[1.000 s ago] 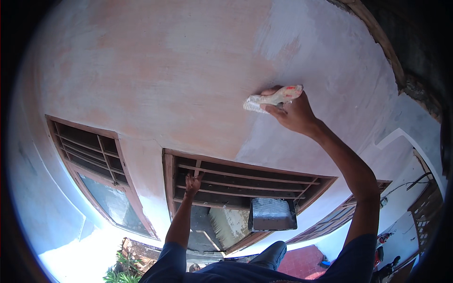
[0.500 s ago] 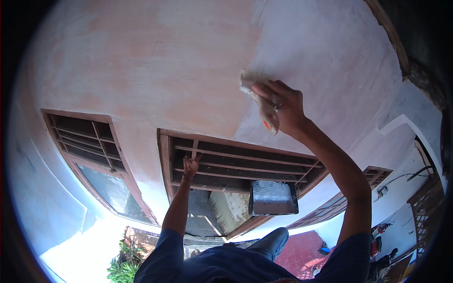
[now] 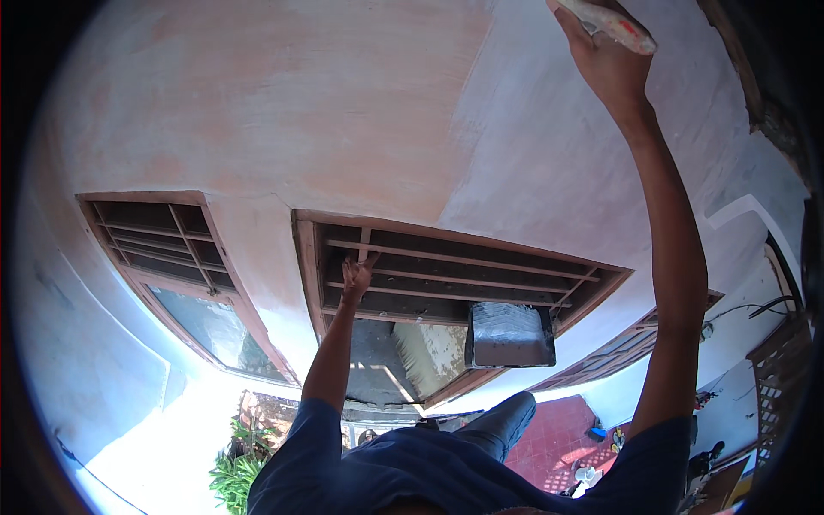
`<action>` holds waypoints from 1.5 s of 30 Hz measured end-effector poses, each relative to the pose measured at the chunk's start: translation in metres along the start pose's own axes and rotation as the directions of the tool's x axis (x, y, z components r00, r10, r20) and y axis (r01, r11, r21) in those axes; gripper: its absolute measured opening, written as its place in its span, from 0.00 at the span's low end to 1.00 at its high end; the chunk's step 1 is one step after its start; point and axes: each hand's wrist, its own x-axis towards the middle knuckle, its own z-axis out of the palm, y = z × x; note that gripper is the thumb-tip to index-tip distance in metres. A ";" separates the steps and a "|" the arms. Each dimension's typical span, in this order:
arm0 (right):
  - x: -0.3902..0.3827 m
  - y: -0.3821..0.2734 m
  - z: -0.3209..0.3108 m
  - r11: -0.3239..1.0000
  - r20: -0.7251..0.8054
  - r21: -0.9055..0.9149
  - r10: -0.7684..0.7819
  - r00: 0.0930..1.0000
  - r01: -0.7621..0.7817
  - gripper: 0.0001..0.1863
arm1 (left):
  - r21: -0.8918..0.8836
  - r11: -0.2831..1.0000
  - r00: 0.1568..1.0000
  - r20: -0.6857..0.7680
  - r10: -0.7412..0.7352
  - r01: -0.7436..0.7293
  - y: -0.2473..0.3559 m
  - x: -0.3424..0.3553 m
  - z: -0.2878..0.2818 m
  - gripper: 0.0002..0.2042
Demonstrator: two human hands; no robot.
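Observation:
My right hand [image 3: 606, 62] is stretched high up the pale plastered wall [image 3: 326, 103], gripping a whitish sanding block with a red mark [image 3: 611, 21] pressed against the surface at the top of the view. My left hand [image 3: 356, 276] holds a wooden bar of the brown window grille [image 3: 455, 262] lower down, fingers curled round it. Both forearms rise from my dark blue sleeves at the bottom.
A grey paint tray [image 3: 509, 335] hangs on the grille's lower bars. A second brown window [image 3: 176, 257] lies to the left. Far below are green plants [image 3: 236, 472], red floor tiles [image 3: 558, 438] and a lattice panel [image 3: 781, 378] at right.
My right hand has slid the block upward and to the right along the wall, from mid-wall to the top of the view. The left hand has kept its hold on the grille bar.

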 end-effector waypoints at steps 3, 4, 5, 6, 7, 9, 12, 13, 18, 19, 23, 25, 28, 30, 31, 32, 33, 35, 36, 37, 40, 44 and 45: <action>-0.088 -0.042 0.019 0.949 0.249 -0.170 -0.220 0.943 0.266 0.23 | -0.027 0.998 0.998 0.022 -0.053 0.054 0.002 -0.015 0.015 0.29; -0.122 -0.065 0.018 0.956 0.372 -0.151 -0.181 0.911 0.251 0.24 | -0.267 0.958 0.994 0.005 -0.107 0.104 0.005 -0.006 0.014 0.29; -0.152 -0.087 0.015 0.973 0.470 -0.092 -0.145 0.870 0.212 0.26 | -0.274 0.956 0.995 0.015 -0.102 0.103 0.009 -0.006 0.013 0.29; -0.184 -0.105 0.015 0.991 0.528 -0.024 -0.101 0.843 0.134 0.25 | -0.165 0.983 0.997 -0.001 -0.081 0.080 0.013 -0.006 0.012 0.29; -0.204 -0.117 0.014 0.998 0.585 0.035 -0.061 0.808 0.050 0.24 | -0.056 0.997 0.998 -0.017 -0.057 0.056 0.016 -0.005 0.013 0.29; -0.211 -0.123 0.011 0.995 0.630 0.082 -0.012 0.777 -0.051 0.24 | -0.014 0.999 0.998 -0.056 -0.031 0.031 0.015 -0.006 0.019 0.30; -0.189 -0.103 0.013 0.990 0.544 0.085 0.045 0.838 -0.109 0.24 | -0.661 0.703 0.959 0.260 -0.110 0.260 0.015 -0.015 0.037 0.31; -0.168 -0.095 0.017 0.993 0.436 0.095 0.021 0.900 -0.069 0.12 | -0.593 0.762 0.959 0.249 -0.132 0.259 0.004 -0.032 0.054 0.31; -0.157 -0.094 0.005 0.989 0.318 0.086 0.086 0.944 -0.119 0.10 | -0.133 0.989 0.997 0.063 -0.052 0.060 0.028 -0.022 0.043 0.32; -0.173 -0.101 0.005 0.974 0.406 0.129 0.119 0.906 -0.186 0.10 | -0.021 0.999 0.999 0.021 -0.034 0.035 0.033 -0.014 0.034 0.32; -0.201 -0.103 0.016 0.982 0.562 0.134 0.037 0.826 -0.136 0.10 | -0.354 0.920 0.984 0.122 -0.132 0.167 0.019 -0.011 0.029 0.32; -0.187 -0.091 0.016 0.976 0.497 0.102 0.116 0.860 -0.191 0.10 | 0.128 0.990 0.998 -0.009 0.067 -0.066 0.013 0.006 0.003 0.32; -0.178 -0.105 0.016 0.964 0.485 0.174 0.095 0.870 -0.203 0.09 | 0.151 0.988 0.999 0.008 0.042 -0.043 0.008 -0.002 0.005 0.31; -0.180 -0.124 0.018 0.913 0.544 0.280 0.104 0.833 -0.297 0.09 | -0.171 0.980 0.981 0.180 -0.071 0.102 0.005 -0.014 0.017 0.31; -0.194 -0.121 0.023 0.923 0.573 0.306 0.017 0.819 -0.234 0.10 | -0.276 0.947 0.966 0.240 -0.096 0.162 0.007 -0.014 0.019 0.31; -0.198 -0.115 0.024 0.957 0.569 0.237 0.002 0.822 -0.166 0.10 | -0.015 0.997 0.995 0.069 -0.074 0.075 0.010 -0.003 0.011 0.31; -0.200 -0.111 0.026 0.979 0.562 0.181 -0.023 0.827 -0.095 0.10 | 0.125 0.991 0.999 -0.007 -0.040 0.041 0.010 0.002 0.007 0.31; -0.188 -0.107 0.024 0.973 0.490 0.118 0.118 0.864 -0.200 0.10 | 0.261 0.965 0.998 -0.068 -0.005 0.022 0.007 0.005 0.002 0.31; -0.184 -0.108 0.024 0.964 0.417 0.177 0.110 0.902 -0.199 0.10 | 0.256 0.967 0.999 -0.051 -0.006 0.019 0.005 0.003 0.001 0.31; -0.183 -0.113 0.023 0.962 0.423 0.185 0.108 0.900 -0.202 0.10 | 0.258 0.966 0.999 -0.040 -0.009 0.019 0.003 0.002 0.000 0.31; -0.193 -0.126 0.028 0.935 0.476 0.290 0.044 0.878 -0.204 0.11 | 0.173 0.985 0.998 0.062 -0.018 0.007 0.001 0.002 -0.003 0.32; -0.198 -0.112 0.030 0.964 0.485 0.191 0.070 0.872 -0.183 0.11 | 0.248 0.969 1.000 0.017 0.020 -0.024 0.003 0.014 -0.012 0.31; -0.193 -0.113 0.027 0.964 0.458 0.171 0.104 0.883 -0.203 0.11 | 0.290 0.956 0.999 0.002 0.041 -0.040 0.003 0.016 -0.016 0.31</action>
